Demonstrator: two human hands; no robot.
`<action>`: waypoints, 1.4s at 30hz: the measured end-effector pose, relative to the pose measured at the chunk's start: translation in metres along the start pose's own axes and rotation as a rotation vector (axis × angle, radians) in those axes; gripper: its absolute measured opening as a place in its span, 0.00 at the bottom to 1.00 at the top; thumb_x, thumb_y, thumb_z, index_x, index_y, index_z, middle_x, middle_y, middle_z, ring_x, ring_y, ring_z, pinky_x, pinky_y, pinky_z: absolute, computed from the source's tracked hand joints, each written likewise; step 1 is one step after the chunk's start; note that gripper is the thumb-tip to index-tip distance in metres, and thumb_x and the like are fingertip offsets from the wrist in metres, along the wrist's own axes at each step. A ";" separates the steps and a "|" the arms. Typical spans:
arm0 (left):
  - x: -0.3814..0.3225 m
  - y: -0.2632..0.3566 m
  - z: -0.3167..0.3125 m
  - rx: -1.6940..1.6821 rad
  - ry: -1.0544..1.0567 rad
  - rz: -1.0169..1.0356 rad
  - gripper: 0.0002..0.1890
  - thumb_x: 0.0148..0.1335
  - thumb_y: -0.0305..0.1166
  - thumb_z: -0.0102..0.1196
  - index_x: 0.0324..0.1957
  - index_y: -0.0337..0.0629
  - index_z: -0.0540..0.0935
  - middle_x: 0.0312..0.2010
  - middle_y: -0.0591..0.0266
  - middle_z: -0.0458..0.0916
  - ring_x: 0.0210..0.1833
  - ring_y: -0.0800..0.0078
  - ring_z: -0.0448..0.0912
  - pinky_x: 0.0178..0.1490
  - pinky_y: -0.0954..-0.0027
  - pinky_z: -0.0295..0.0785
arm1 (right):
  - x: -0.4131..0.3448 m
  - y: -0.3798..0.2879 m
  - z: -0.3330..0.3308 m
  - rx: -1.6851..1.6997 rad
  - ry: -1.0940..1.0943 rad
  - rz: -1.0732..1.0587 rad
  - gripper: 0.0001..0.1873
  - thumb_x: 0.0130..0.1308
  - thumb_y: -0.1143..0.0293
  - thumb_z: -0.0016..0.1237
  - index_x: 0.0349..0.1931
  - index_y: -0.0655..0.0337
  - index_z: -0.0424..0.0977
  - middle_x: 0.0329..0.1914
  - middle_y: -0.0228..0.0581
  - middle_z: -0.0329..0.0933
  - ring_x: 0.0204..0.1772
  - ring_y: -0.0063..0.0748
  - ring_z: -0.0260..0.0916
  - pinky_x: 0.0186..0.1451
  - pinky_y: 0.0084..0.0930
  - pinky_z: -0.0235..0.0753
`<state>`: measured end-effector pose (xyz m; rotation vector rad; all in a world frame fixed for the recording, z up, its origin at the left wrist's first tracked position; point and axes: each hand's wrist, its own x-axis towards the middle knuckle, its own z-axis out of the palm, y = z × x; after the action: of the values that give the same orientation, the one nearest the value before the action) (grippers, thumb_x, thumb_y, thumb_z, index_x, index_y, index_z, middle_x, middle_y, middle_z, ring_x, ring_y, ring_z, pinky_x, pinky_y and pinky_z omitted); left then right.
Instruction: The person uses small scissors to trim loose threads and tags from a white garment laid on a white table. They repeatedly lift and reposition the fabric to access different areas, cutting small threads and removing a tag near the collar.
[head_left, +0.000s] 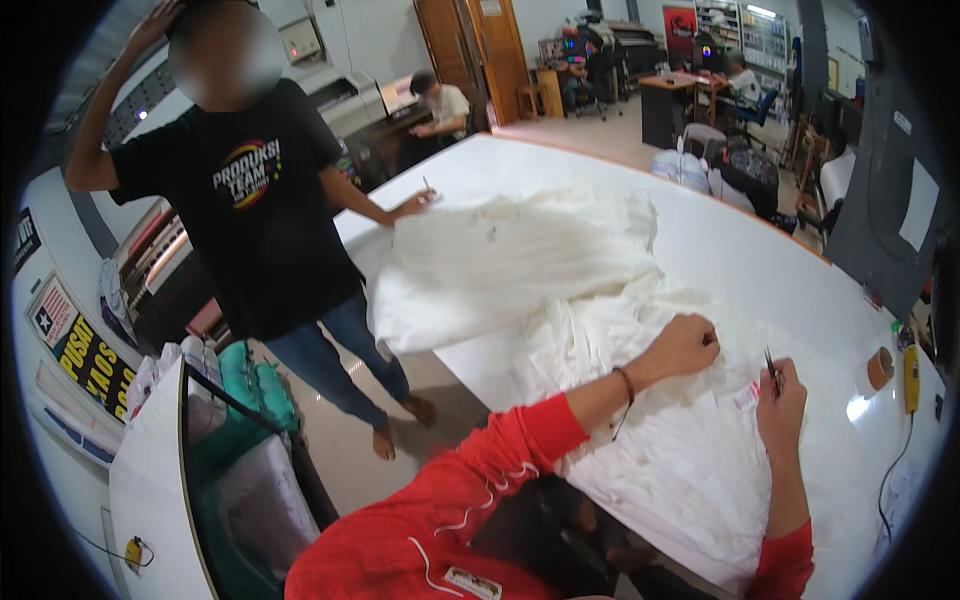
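Observation:
White fabric garments (510, 277) lie heaped across the white tabletop (727, 232). My left hand (682, 345) is closed over the crumpled white cloth (592, 330); whether it pinches any of the cloth cannot be told. To its right, my right hand (781, 401) holds a small dark metal tool with pointed tips (771, 364), perhaps thread snips or tweezers, tips pointing away from me. A red-and-white printed patch (747, 396) shows on the cloth beside my right hand.
Across the table's left side stands a person in a black T-shirt (247, 187), one hand at the table edge holding a small item. At the right lie a yellow corded tool (910, 375) and a brown cup-like object (879, 369). Stuffed sacks (259, 386) stand at lower left.

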<state>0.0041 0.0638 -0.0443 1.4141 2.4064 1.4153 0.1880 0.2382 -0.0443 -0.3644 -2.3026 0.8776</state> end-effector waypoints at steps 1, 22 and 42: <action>0.005 0.004 -0.006 -0.124 -0.041 -0.119 0.13 0.64 0.36 0.61 0.37 0.35 0.90 0.33 0.46 0.89 0.33 0.55 0.87 0.39 0.56 0.83 | 0.001 0.001 -0.003 -0.022 -0.010 0.012 0.07 0.78 0.72 0.51 0.40 0.66 0.71 0.20 0.42 0.68 0.22 0.34 0.61 0.29 0.36 0.61; -0.003 0.001 -0.026 -0.851 -0.298 -0.389 0.07 0.71 0.28 0.55 0.43 0.51 0.85 0.27 0.79 0.72 0.21 0.89 0.60 0.20 0.76 0.53 | 0.023 -0.005 0.002 -0.355 0.038 -0.026 0.07 0.71 0.72 0.56 0.48 0.56 0.78 0.37 0.53 0.85 0.44 0.64 0.82 0.44 0.53 0.79; -0.003 0.018 -0.049 -0.868 -0.323 -0.365 0.17 0.69 0.19 0.54 0.55 0.32 0.90 0.30 0.73 0.81 0.27 0.88 0.71 0.30 0.81 0.65 | -0.027 -0.047 0.010 -0.292 -0.197 -0.558 0.17 0.53 0.66 0.68 0.45 0.52 0.83 0.33 0.29 0.79 0.29 0.38 0.82 0.29 0.34 0.79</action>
<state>-0.0021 0.0307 -0.0036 0.8381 1.4358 1.6422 0.2007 0.1866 -0.0312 0.2538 -2.5231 0.3095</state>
